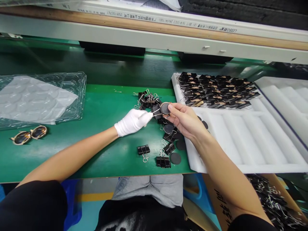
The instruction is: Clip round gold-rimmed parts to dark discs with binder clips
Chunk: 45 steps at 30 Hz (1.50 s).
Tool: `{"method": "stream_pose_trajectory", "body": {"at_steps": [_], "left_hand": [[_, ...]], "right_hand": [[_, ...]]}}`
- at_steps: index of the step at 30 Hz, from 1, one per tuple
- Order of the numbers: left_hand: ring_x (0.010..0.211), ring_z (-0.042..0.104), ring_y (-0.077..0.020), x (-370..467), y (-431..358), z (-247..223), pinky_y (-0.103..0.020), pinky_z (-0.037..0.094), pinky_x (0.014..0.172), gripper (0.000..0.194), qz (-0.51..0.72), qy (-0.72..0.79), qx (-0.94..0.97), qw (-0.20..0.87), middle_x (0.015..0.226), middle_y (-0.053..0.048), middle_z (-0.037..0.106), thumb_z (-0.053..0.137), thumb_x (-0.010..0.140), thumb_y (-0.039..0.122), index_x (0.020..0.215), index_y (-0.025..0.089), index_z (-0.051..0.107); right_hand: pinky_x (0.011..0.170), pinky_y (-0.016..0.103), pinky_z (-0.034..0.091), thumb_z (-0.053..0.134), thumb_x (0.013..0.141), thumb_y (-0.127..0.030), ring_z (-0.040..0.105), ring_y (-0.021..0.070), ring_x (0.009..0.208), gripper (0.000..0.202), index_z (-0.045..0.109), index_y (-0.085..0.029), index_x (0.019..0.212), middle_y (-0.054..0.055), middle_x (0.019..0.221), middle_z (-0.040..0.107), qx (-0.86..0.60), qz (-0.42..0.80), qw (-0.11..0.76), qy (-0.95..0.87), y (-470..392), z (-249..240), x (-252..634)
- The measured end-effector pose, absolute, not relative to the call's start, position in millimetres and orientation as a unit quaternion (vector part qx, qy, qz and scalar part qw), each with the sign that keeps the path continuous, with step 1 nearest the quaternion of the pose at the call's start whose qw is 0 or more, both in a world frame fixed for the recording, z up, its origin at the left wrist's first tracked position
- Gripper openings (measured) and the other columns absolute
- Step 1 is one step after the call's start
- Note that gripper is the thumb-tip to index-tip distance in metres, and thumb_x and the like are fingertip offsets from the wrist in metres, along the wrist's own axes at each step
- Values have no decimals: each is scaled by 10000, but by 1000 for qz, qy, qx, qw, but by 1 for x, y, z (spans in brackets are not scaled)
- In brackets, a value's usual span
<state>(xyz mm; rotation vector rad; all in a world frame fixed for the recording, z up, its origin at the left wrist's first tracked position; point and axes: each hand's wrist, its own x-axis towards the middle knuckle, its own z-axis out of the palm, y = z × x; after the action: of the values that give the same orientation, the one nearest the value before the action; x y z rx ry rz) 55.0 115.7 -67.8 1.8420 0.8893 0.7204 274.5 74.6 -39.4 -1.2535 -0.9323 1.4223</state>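
My left hand (133, 122), in a white glove, pinches the wire handles of a black binder clip (156, 111). Bare, my right hand (184, 120) grips a round black disc (165, 108) between thumb and fingers, with a tan rim showing around it. The clip's jaw meets the disc's left edge; whether it has closed over it I cannot tell. Behind and below my hands lies a pile of binder clips (149, 102). Nearer the table edge are loose clips (143, 149) and more black discs (175, 158).
A white foam tray (223, 141) on the right bears rows of clipped pieces (216, 91) at its back. Sunglasses (30, 134) and a clear plastic tray (72, 110) are at left. A cardboard box of clips (274, 199) stands below right. A white rail (154, 40) crosses the back.
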Motion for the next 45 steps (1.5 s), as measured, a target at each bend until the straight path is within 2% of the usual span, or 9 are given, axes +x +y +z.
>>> {"method": "stream_pose_trajectory", "body": {"at_steps": [14,23,27,30,32,34,39,43,45], "left_hand": [[518,479,-103,56,113,-71,-269,386,560,528,286,366,768,440,531,25,514,458,944,557,550,205,463],[558,548,-126,49,121,-72,-272,473,633,566,292,326,792,425,562,9,570,372,1007,573,684,191,638],[638,592,-150,41,154,-66,-299,480,720,569,367,453,763,278,602,-16,600,400,1023,577,654,196,607],[709,625,-159,35,188,-62,-312,499,782,361,372,532,744,162,841,-46,717,567,961,512,952,178,705],[832,672,-160,31,205,-61,-317,525,863,481,362,530,751,159,1203,-104,716,625,925,481,1295,173,630],[946,694,-171,27,213,-65,-330,531,942,581,323,511,778,172,1404,-133,631,607,935,501,1420,186,556],[1066,697,-235,16,212,-81,-361,515,1009,352,234,467,838,160,1163,-86,757,522,983,443,1114,204,744],[1049,709,-240,12,208,-86,-352,516,1001,290,269,472,830,128,1074,-78,789,539,977,389,995,206,763],[995,720,-225,12,204,-81,-341,530,960,284,312,490,806,109,1038,-82,793,521,982,362,989,192,749]], "right_hand": [[757,220,594,975,668,-484,705,121,832,377,793,-225,872,27,926,778,-500,571,526,-383,69,-39,262],[823,329,628,924,719,-512,698,153,850,379,744,-230,898,12,956,750,-481,556,576,-358,68,-36,257],[718,295,614,911,718,-519,645,132,744,373,697,-244,850,-30,853,680,-445,538,647,-305,69,-25,260],[628,251,580,953,670,-491,600,113,683,404,667,-242,809,-47,800,647,-443,569,656,-223,73,-19,266],[576,234,556,981,641,-455,582,107,651,424,650,-237,791,-51,777,647,-442,607,641,-160,75,-17,269],[538,221,536,990,640,-427,571,102,624,423,642,-236,788,-56,753,649,-439,636,626,-108,77,-17,271],[500,202,525,970,694,-413,568,92,605,386,644,-231,790,-61,741,646,-425,649,625,-85,79,-18,273],[671,252,645,992,666,-410,623,96,675,398,656,-224,774,-65,753,641,-395,656,631,-127,76,-20,271],[679,261,662,1012,620,-421,649,102,707,419,677,-217,768,-59,767,646,-384,651,634,-166,74,-21,268]]}}
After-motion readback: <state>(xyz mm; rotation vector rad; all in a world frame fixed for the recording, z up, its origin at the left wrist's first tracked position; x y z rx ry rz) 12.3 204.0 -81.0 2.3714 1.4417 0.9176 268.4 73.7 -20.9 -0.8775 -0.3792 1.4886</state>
